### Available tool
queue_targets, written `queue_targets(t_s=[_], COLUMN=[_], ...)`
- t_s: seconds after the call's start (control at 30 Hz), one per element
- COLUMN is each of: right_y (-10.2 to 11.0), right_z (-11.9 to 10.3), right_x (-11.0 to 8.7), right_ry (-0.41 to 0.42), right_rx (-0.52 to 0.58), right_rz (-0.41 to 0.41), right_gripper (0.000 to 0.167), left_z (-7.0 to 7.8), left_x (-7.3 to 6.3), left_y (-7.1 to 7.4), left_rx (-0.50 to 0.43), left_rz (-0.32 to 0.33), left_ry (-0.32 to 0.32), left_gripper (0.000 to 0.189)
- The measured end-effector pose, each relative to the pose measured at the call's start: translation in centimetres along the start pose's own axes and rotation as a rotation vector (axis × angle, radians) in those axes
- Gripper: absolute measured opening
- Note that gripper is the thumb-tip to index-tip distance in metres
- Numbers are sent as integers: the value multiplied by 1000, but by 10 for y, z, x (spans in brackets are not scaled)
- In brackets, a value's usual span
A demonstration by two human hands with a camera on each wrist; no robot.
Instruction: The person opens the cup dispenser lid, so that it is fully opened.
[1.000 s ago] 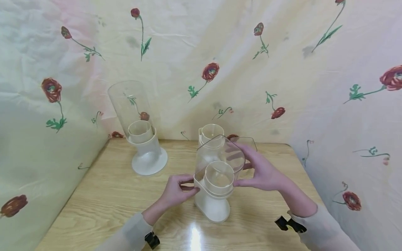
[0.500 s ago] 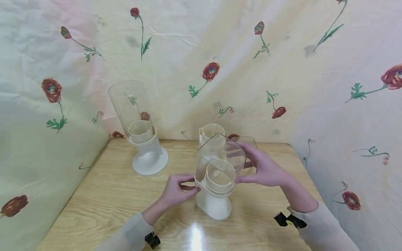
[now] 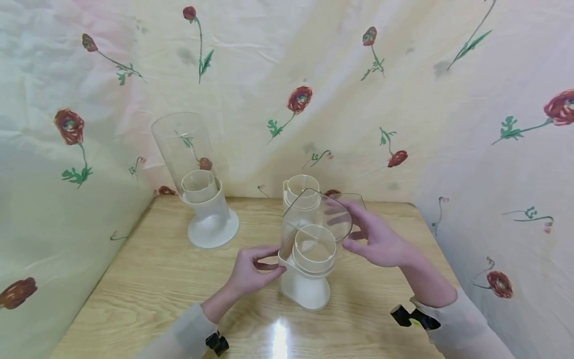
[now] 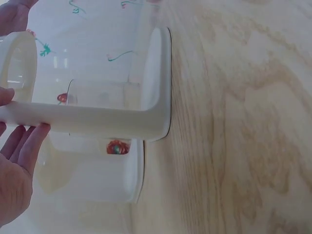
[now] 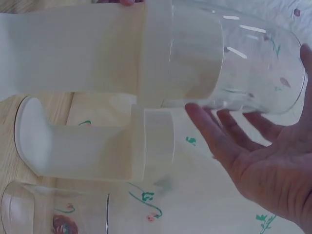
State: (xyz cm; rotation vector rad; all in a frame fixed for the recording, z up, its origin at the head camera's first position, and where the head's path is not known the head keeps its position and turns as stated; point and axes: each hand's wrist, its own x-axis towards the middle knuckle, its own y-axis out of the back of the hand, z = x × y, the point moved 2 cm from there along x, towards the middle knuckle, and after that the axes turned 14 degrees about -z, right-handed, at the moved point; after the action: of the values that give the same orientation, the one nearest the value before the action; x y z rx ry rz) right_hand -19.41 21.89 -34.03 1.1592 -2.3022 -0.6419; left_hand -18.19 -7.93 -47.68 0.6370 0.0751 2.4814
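Note:
A white round-based stand [image 3: 306, 291] with a raised ring on top stands at the table's middle. A clear, open-topped cylinder [image 5: 263, 63] rises around that ring. My left hand [image 3: 253, 271] pinches the stand's upper part from the left, thumb in front and fingers behind. At the right, my right hand [image 3: 381, 244] is spread loosely beside the cylinder. Its thumb is apart from the wall, while the other fingers lie behind the cylinder; whether they touch it I cannot tell.
Behind stands a second white stand [image 5: 92, 151], partly hidden. Beside it is another clear cylinder [image 5: 48, 204]. A third stand [image 3: 213, 230] at the back left carries a tall clear cylinder [image 3: 181, 144]. Flowered cloth [image 3: 251, 99] encloses the wooden table [image 3: 148, 279].
My right thumb has moved off the front cylinder's side, and that hand has loosened. The left hand keeps its hold on the stand, which has shifted slightly away from me.

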Motion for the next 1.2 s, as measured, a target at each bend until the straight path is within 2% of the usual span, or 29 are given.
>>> queue_targets(t_s=[0.13, 0.27, 0.47, 0.57, 0.7, 0.9, 1.03, 1.2], right_y=[-4, -2, -4, -4, -6, -13, -12, -12], right_z=[-4, -7, -11, -10, -9, -8, -8, -9], right_x=[2, 1, 4, 5, 4, 5, 9, 10], right_ry=[-14, 18, -35, -28, -20, -111, -141, -177], right_rx=[20, 44, 111, 137, 158, 171, 195, 219], right_rz=[-1, -25, -14, -4, 48, 162, 194, 222], right_gripper=[76, 69, 56, 55, 54, 50, 50, 50], left_z=[1, 5, 7, 8, 6, 2, 1, 0], left_x=[-3, -4, -4, -6, -5, -2, -2, 0], left_y=[-3, -4, -4, -6, -7, -5, -8, -8], left_rx=[15, 44, 32, 26, 37, 6, -14, 26], left_rz=[28, 60, 73, 83, 77, 51, 55, 52], left_ry=[-22, -28, -52, -51, -56, -42, -34, -14], left_gripper=[46, 46, 47, 50, 58, 58, 54, 65])
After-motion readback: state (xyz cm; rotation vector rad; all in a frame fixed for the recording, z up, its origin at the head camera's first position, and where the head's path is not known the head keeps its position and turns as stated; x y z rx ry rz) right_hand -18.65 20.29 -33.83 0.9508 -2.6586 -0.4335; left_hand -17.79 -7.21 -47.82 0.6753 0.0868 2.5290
